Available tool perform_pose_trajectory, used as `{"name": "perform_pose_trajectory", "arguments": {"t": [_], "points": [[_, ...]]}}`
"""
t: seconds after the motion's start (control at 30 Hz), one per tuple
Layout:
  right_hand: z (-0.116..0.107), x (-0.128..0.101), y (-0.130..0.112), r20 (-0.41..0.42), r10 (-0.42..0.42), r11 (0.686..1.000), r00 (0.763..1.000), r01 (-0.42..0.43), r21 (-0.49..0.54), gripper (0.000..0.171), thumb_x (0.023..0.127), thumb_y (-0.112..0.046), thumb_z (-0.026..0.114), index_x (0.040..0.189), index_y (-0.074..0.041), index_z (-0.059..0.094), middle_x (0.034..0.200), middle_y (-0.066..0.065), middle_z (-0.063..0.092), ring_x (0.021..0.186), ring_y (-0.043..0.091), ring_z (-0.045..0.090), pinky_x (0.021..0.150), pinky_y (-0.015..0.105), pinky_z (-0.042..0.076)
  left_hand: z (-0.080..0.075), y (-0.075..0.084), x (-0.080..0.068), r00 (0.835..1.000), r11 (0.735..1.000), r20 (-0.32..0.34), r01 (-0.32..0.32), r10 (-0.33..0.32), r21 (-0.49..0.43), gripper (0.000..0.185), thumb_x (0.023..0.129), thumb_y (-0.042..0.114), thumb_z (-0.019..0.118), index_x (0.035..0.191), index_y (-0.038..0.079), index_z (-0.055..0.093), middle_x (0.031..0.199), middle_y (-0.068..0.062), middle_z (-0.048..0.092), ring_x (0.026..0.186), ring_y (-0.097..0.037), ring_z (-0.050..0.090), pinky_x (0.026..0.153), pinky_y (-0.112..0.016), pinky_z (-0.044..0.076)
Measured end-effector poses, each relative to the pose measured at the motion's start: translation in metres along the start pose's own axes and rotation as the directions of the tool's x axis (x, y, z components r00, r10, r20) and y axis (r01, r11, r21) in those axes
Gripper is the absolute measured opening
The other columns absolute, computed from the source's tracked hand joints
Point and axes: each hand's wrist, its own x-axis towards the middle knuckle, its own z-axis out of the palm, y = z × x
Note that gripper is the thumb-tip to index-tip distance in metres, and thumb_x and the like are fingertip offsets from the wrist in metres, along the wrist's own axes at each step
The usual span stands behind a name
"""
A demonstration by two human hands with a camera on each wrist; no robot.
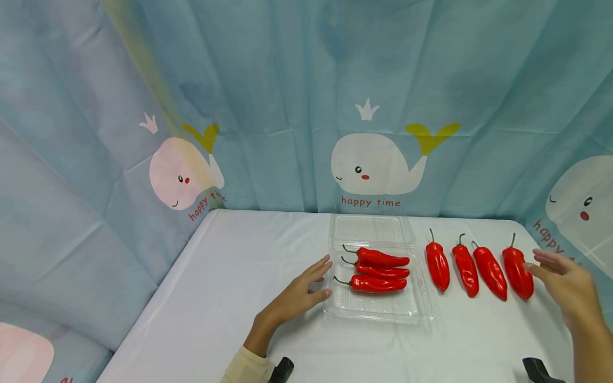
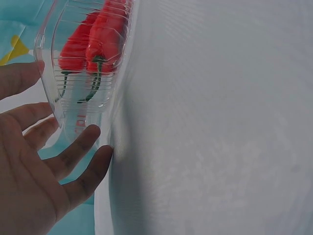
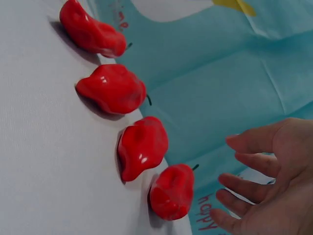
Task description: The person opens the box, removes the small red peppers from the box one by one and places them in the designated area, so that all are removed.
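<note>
A clear plastic box (image 1: 373,311) with its lid (image 1: 371,229) folded back lies on the table. Three red chili peppers (image 1: 378,284) rest in it, stems pointing left. Spread fingers of my left hand (image 1: 298,298) are at the box's left edge; in the left wrist view that hand (image 2: 34,166) is beside the box wall (image 2: 49,93), and contact is hard to tell. Several more red peppers stand in a row to the right, stems away from me. My right hand (image 1: 567,279) is beside the rightmost pepper (image 1: 517,274), and in the right wrist view the hand (image 3: 274,181) holds nothing.
A white cloth (image 1: 230,282) covers the table. Behind and beside it hangs a blue curtain (image 1: 278,170) printed with whales. Two black objects (image 1: 281,369) show near the wrists at the bottom of the head view.
</note>
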Motion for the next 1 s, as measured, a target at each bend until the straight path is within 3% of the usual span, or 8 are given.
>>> {"name": "perform_pose_trajectory", "arguments": {"t": [0.2,0.43,0.53,0.67,0.87,1.0], "points": [[0.005,-0.006,-0.009,-0.032,-0.043,0.999,0.999,0.043,-0.012,0.067,0.11,-0.032,0.054,0.167,-0.008,0.03,0.173,0.021,0.024,0.157,0.048,0.026,0.116,0.064,0.035,0.0,0.0,0.0,1.0,1.0,0.004,0.004,-0.004,-0.004,0.069,0.108,0.029,0.061,0.168,0.014,0.032,0.178,0.004,0.019,0.145,-0.034,0.053,0.112,-0.056,0.05],[0.012,-0.011,-0.016,0.004,-0.134,0.991,0.991,0.134,-0.014,0.068,0.109,-0.039,0.055,0.166,-0.008,0.035,0.169,0.025,0.032,0.153,0.048,0.036,0.112,0.061,0.04,0.0,0.0,0.0,1.0,1.0,0.005,0.009,-0.009,-0.006,0.07,0.107,0.031,0.061,0.168,0.014,0.032,0.178,0.002,0.019,0.145,-0.034,0.053,0.112,-0.056,0.05],[0.015,-0.016,-0.02,0.031,-0.179,0.983,0.983,0.18,-0.026,0.067,0.108,-0.042,0.056,0.165,-0.011,0.038,0.166,0.026,0.038,0.149,0.047,0.043,0.11,0.047,0.045,0.001,-0.001,0.0,1.0,1.0,0.004,0.008,-0.008,-0.003,0.07,0.107,0.033,0.061,0.168,0.013,0.032,0.178,0.001,0.019,0.145,-0.034,0.053,0.112,-0.056,0.05],[0.02,-0.022,-0.026,0.06,-0.243,0.968,0.968,0.245,-0.046,0.066,0.108,-0.043,0.058,0.164,-0.013,0.041,0.164,0.025,0.043,0.145,0.045,0.048,0.096,0.026,0.05,0.001,-0.002,0.0,1.0,1.0,0.002,0.006,-0.006,0.003,0.071,0.107,0.034,0.061,0.168,0.013,0.032,0.178,0.001,0.019,0.145,-0.034,0.053,0.112,-0.055,0.05],[0.026,-0.027,-0.032,0.126,-0.308,0.949,0.943,0.314,-0.033,0.066,0.108,-0.042,0.058,0.164,-0.011,0.041,0.163,0.027,0.042,0.142,0.047,0.049,0.086,0.015,0.054,0.0,-0.002,0.0,1.0,1.0,0.004,0.007,-0.007,0.005,0.07,0.108,0.032,0.061,0.168,0.013,0.031,0.178,0.0,0.018,0.145,-0.035,0.052,0.112,-0.055,0.05],[0.032,-0.032,-0.035,0.166,-0.34,0.937,0.926,0.349,-0.025,0.067,0.107,-0.044,0.059,0.163,-0.011,0.042,0.161,0.029,0.045,0.136,0.043,0.053,0.083,0.015,0.056,0.0,-0.001,0.0,1.0,1.0,0.006,0.006,-0.006,0.003,0.069,0.108,0.03,0.061,0.168,0.012,0.031,0.178,-0.001,0.018,0.146,-0.036,0.052,0.112,-0.056,0.05]]}}
